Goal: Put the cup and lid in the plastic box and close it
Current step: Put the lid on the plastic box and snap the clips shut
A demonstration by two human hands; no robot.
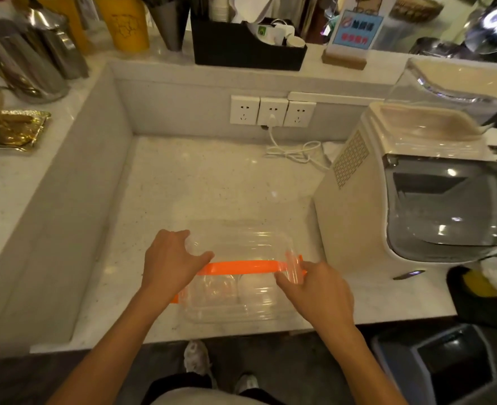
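- The plastic box (229, 290) is sitting near the front edge of the tabletop (183, 182), its clear lid (241, 244) partly raised over it and an orange handle (238, 267) crossing the top.
- Inside, two pale rounded shapes are showing through the wall; these are probably the cup (212, 287) and its lid (256, 287), though the clear plastic is making them hard to tell apart.
- The left hand (171, 261) is gripping the lid's left corner, fingers curled over it.
- The right hand (314, 287) is pinching the clear latch at the handle's right end.
- Closing appears to be under way and not yet finished.
- Risk: the lid may be seating crooked if one side is pressed first, leaving a latch unclipped.
- Risk: the light box may be sliding toward the front edge under uneven pressure.
- A white machine (402, 185) is standing near the right edge, well apart.
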